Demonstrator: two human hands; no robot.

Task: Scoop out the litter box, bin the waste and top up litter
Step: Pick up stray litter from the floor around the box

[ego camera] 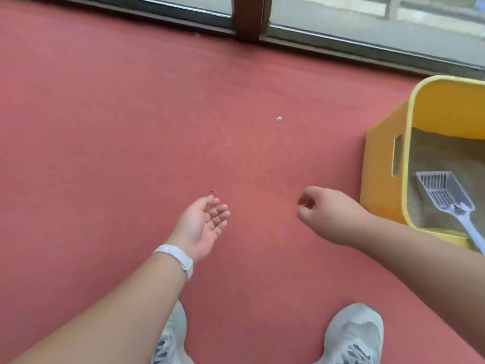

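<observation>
A yellow litter box [383,164] stands on the red floor at the right edge, partly cut off by the frame. Sandy litter [441,158] fills its bottom. A grey-white slotted scoop [446,194] lies in the litter, its handle leaning over the near rim. My right hand [325,214] hovers over the floor just left of the box, fingers loosely curled, holding nothing. My left hand [202,224] is held palm up over the floor, fingers relaxed and empty, with a white band on the wrist.
Red floor [131,127] spreads to the left and centre. A sliding window with a dark frame [249,19] runs along the top. A small pale speck [279,119] and a tiny red scrap [214,191] lie on the floor. My grey shoes [354,334] are at the bottom.
</observation>
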